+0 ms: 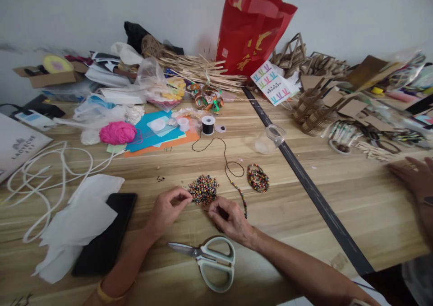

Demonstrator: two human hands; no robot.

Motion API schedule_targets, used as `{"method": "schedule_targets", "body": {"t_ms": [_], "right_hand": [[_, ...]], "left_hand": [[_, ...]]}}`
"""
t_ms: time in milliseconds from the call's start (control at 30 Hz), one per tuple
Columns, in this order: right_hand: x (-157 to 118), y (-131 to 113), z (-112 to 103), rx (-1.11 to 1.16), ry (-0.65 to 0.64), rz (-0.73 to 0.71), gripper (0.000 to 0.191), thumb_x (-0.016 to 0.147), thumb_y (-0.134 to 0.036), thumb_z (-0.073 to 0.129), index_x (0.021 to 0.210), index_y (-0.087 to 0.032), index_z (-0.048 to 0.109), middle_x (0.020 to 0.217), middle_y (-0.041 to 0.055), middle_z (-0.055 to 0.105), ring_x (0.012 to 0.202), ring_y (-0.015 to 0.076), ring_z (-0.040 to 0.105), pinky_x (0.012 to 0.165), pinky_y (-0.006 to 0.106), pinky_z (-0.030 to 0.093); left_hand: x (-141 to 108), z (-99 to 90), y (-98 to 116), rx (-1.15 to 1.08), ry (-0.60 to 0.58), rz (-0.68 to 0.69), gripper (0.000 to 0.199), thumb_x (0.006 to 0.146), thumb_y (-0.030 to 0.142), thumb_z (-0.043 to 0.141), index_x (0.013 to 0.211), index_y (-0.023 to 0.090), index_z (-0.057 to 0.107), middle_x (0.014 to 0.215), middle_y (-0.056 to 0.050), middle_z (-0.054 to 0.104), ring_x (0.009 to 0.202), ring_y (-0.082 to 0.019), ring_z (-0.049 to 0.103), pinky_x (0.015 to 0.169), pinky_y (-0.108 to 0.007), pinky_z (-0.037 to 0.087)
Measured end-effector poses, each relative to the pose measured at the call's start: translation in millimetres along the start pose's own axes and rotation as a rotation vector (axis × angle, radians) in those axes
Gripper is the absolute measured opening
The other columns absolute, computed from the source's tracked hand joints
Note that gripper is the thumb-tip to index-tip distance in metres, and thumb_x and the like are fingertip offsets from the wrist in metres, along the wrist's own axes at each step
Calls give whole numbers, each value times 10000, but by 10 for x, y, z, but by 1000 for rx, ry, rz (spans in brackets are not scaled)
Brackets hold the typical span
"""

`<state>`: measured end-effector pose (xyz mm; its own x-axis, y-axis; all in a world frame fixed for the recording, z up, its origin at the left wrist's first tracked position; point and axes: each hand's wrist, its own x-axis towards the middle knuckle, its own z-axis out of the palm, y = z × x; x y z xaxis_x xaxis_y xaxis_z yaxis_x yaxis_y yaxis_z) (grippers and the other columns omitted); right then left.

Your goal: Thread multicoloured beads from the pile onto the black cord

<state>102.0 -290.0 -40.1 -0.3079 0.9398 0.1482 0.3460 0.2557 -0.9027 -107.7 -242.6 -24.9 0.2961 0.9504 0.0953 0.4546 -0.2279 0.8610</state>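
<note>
A pile of small multicoloured beads (204, 189) lies on the wooden table. At its left edge my left hand (171, 208) is closed in a pinch; what its fingertips hold is too small to make out. Just below the pile, my right hand (230, 219) pinches the end of a black cord. The cord (225, 155) runs from a black spool (208, 125), and a strand of threaded beads (241, 195) on it curves down beside my right hand. Coiled finished bead strings (258, 178) lie to the right. White-handled scissors (216, 263) rest in front of my hands.
A black tablet-like slab (104, 238) and white paper (81, 220) lie left, near a white cable (64, 161). Pink yarn (117, 132), a clear cup (270, 139) and a red bag (252, 30) stand farther back. Another person's hand (414, 175) rests at the right.
</note>
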Motion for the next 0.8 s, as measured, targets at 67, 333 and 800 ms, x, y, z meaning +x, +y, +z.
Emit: {"method": "schedule_targets", "body": {"t_ms": [67, 333, 800], "right_hand": [[-1, -2, 3, 3, -5, 9, 78, 839, -168, 530, 774, -160, 573, 663, -14, 528, 589, 94, 469, 552, 187, 355], [-2, 2, 2, 13, -17, 21, 79, 840, -170, 527, 773, -162, 568, 646, -23, 509, 569, 88, 447, 535, 187, 341], [4, -10, 8, -6, -20, 15, 111, 849, -214, 532, 762, -157, 571, 632, -19, 506, 556, 89, 434, 519, 193, 334]], "left_hand": [[1, 9, -6, 51, -16, 70, 93, 769, 151, 586, 709, 161, 656, 714, -24, 659, 681, -154, 618, 652, -245, 485], [-34, 76, -65, 286, -66, 234, 106, 790, 75, 600, 774, 160, 661, 789, -37, 656, 760, -165, 624, 695, -267, 493], [-39, 124, -111, 510, -78, 312, 164, 854, 112, 530, 863, 182, 678, 834, -48, 662, 791, -186, 615, 724, -304, 507]]}}
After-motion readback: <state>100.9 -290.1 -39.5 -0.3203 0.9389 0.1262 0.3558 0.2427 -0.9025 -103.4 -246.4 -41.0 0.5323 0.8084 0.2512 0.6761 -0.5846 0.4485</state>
